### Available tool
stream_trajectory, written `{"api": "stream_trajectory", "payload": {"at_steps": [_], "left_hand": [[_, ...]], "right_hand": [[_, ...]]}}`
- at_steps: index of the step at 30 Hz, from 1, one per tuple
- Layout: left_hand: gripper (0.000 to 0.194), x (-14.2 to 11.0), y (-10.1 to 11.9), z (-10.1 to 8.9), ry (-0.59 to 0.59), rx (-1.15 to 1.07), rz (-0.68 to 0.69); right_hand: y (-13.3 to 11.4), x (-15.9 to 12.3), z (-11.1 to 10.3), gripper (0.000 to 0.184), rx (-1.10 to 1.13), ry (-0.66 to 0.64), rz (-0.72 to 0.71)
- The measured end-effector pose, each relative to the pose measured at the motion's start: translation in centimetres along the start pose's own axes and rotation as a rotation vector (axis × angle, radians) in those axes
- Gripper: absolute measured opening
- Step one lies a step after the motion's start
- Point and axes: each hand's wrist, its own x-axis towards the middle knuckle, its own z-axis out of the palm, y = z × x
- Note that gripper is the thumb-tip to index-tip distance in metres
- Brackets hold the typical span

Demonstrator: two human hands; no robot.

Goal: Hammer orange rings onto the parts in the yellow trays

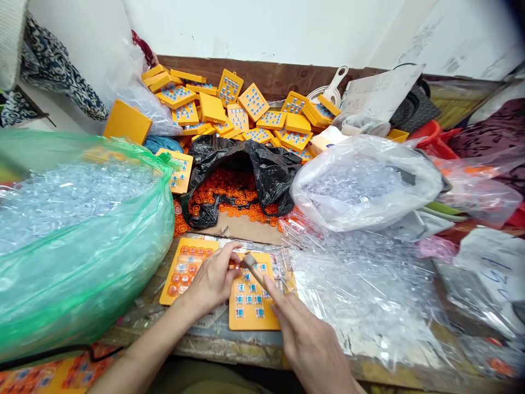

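My left hand (pixel 211 282) rests with curled fingers on the top edge of a yellow tray (pixel 250 320) studded with small blue-and-clear parts, fingertips pinched at something too small to name. My right hand (pixel 305 342) grips a thin wooden-handled tool (pixel 255 268) whose tip sits over the same tray's upper rows. A second yellow tray (pixel 168 293) filled with orange pieces lies just left, partly under my left hand.
A big green bag of clear plastic parts (pixel 74 230) fills the left. A black bag of orange rings (pixel 233 191) lies behind the trays. Filled yellow trays (pixel 246 112) are heaped at the back wall. Clear bags and loose clear parts (pixel 361 186) crowd the right.
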Motion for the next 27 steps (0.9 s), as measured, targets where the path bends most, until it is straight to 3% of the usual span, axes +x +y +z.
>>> {"api": "stream_trajectory", "payload": {"at_steps": [2,5,9,11,15,17,21,23,27], "left_hand": [[0.044,0.0,0.1,-0.3,-0.010,0.014,-0.014],[0.047,1.5,0.1,-1.5,-0.030,0.039,-0.022],[0.017,4.9,0.6,-3.7,0.114,0.150,0.016],[0.015,5.5,1.3,-4.3,0.091,0.171,0.034],[0.016,2.8,2.1,-3.7,-0.124,0.207,0.068],[0.016,1.1,2.0,-2.8,-0.168,0.233,0.091],[0.018,-0.4,1.7,-1.5,-0.160,0.294,0.198],[0.022,-0.4,1.7,-1.3,-0.165,0.349,0.241],[0.019,-0.6,2.2,-1.3,-0.033,0.322,0.339]], "right_hand": [[0.5,-0.3,0.2,0.046,0.036,-0.026,0.104],[1.4,-0.7,0.3,0.044,0.235,0.054,0.272],[2.1,-1.3,0.1,0.052,0.439,0.203,0.495],[2.0,-1.6,-0.1,0.052,0.464,0.203,0.506],[1.7,-1.7,-0.1,0.046,0.456,0.136,0.375],[1.7,-1.5,0.2,0.044,0.461,0.106,0.341],[1.5,-1.2,0.8,0.045,0.486,0.066,0.327],[1.1,-0.9,1.0,0.044,0.508,0.106,0.352],[-0.4,0.0,1.3,0.051,0.691,0.186,0.550]]}}
